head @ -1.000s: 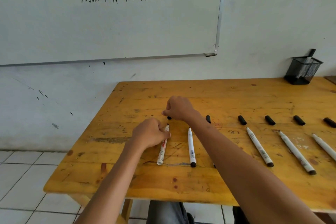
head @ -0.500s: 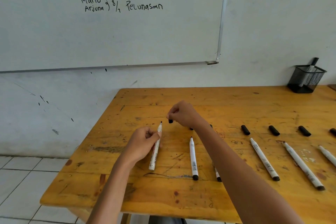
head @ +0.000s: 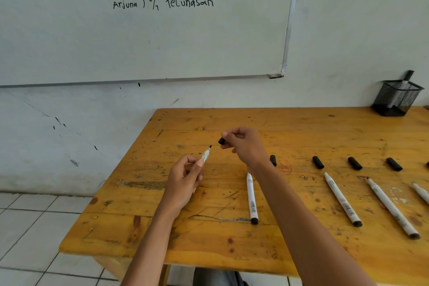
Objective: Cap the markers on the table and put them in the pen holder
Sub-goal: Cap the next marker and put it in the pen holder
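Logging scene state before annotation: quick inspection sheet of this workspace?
Surface: scratched, stained wooden table.
Job's things: four uncapped markers lying; four loose caps beyond them; mesh pen holder far right, one stored marker inside.
Clutter: nothing seen.
Fingers: left hand grips held marker; right hand pinches cap, apart from the tip.
Cables: nothing seen.
Surroundings: whiteboard with writing, white wall, tiled floor.

Wooden table [head: 301, 137]: uncapped markers [head: 251, 197], loose caps [head: 317, 162], mesh pen holder [head: 397, 100].
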